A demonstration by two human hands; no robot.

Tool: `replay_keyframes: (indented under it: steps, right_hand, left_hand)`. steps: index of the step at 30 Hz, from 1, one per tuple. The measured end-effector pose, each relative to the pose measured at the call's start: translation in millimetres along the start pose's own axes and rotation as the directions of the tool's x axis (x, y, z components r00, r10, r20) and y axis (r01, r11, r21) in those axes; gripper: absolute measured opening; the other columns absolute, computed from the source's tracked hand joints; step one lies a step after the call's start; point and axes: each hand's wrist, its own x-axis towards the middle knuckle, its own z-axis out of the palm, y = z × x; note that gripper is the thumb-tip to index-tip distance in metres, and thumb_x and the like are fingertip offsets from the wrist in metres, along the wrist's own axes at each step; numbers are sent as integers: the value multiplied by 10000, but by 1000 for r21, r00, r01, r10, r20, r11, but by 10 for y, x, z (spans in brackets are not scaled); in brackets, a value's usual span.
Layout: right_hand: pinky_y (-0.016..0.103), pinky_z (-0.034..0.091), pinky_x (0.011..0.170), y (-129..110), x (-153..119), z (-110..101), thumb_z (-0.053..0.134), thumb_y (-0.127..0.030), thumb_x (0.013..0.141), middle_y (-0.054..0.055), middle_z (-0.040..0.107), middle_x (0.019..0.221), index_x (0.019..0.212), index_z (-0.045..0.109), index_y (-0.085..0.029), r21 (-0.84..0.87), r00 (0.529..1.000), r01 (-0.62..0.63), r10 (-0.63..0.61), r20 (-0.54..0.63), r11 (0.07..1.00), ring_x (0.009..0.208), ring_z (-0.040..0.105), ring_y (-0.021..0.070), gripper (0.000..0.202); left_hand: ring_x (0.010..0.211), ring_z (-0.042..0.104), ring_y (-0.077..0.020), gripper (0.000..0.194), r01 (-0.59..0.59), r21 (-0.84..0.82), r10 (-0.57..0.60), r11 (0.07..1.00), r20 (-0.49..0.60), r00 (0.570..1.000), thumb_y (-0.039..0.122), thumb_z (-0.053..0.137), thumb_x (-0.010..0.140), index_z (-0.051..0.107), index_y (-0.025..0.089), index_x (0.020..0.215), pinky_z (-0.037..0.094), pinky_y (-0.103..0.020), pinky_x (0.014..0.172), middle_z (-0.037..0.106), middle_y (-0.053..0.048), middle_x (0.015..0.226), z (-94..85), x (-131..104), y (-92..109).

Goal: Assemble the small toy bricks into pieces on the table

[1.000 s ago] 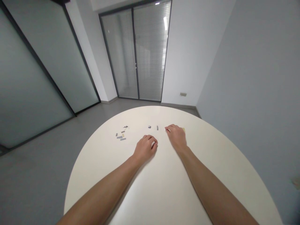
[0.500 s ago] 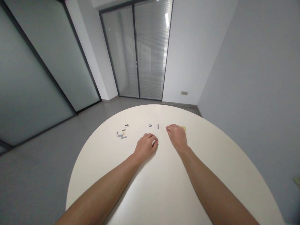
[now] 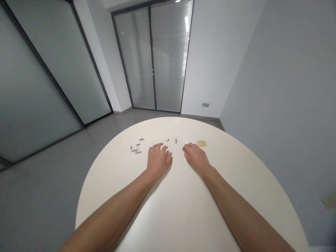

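My left hand (image 3: 159, 160) is open over the white table (image 3: 173, 210), its fingers spread and nothing seen in them. Just beyond its fingertips lies a tiny silver-and-dark piece (image 3: 167, 139). My right hand (image 3: 195, 155) is closed, with thumb and fingers pinched together low over the tabletop. Whatever the pinch may hold is too small to make out. A short grey block (image 3: 176, 140) lies ahead, between the two hands. Past the right hand's knuckles is a flat yellow piece (image 3: 202, 143), apart from the hand.
Left of my left hand lie several small grey strips (image 3: 138, 152), a little yellow bit (image 3: 138, 148) and a cluster of dark bits (image 3: 141, 139). The table's rounded far edge faces a glass door with blinds (image 3: 170, 63). A wall (image 3: 283, 87) stands to the right.
My left hand has shifted slightly left and its curled fingers have spread. My right hand has drawn a little left and nearer, uncovering more of the yellow piece.
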Motion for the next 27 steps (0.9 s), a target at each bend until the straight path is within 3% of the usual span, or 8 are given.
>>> replay_keyframes:
  steps: [4, 9, 14, 18, 22, 27]
  right_hand:
    - [298, 453, 885, 97, -105, 40, 508, -181, 955, 47, 695, 1088, 1011, 674, -225, 146, 998, 9, 0, -61, 989, 1037, 611, 193, 181]
    - [304, 443, 938, 138, -141, 35, 505, -187, 955, 52, 692, 1098, 1018, 679, -214, 231, 999, 14, -2, -49, 973, 1069, 600, 189, 187]
    - [310, 440, 955, 119, -166, 17, 500, -185, 956, 56, 689, 1102, 1037, 678, -203, 267, 999, 18, -8, -41, 964, 1068, 597, 188, 197]
    - [306, 442, 949, 130, -173, 38, 507, -182, 949, 57, 691, 1103, 1032, 680, -203, 271, 999, 18, -3, -54, 962, 1067, 596, 185, 193]
    - [309, 443, 940, 122, -165, 55, 516, -169, 940, 54, 697, 1091, 1023, 686, -210, 234, 998, 21, -8, -59, 972, 1048, 596, 190, 194]
    - [314, 436, 944, 32, -164, 39, 540, -203, 936, 53, 715, 1053, 981, 700, -214, 224, 997, 24, -6, -81, 974, 1045, 603, 197, 166]
  left_hand:
    - [1425, 307, -427, 480, 135, 125, -136, 983, -6, 991, 501, 478, 939, 569, 183, 1288, 195, -745, 1110, 390, -201, 1548, 12, -14, -66]
    - [1488, 200, -434, 557, 231, 142, -241, 963, 53, 969, 560, 402, 944, 523, 192, 1345, 190, -768, 1098, 285, -200, 1609, 18, 21, -187]
    - [1488, 201, -432, 563, 236, 137, -248, 962, 85, 965, 558, 364, 959, 521, 166, 1331, 213, -766, 1089, 257, -221, 1615, 21, 19, -220]
    - [1479, 234, -415, 513, 164, 78, -171, 983, 95, 981, 500, 413, 963, 496, 157, 1336, 235, -711, 1119, 285, -229, 1599, 47, -16, -116]
    - [1464, 290, -347, 452, -6, -81, 13, 997, 81, 997, 335, 431, 972, 452, 146, 1381, 280, -595, 1169, 336, -202, 1571, 70, -32, 6]
    - [1457, 313, -245, 560, -215, -366, 256, 906, 65, 965, 124, 435, 886, 379, 141, 1442, 295, -440, 1223, 370, -166, 1543, 66, -38, 80]
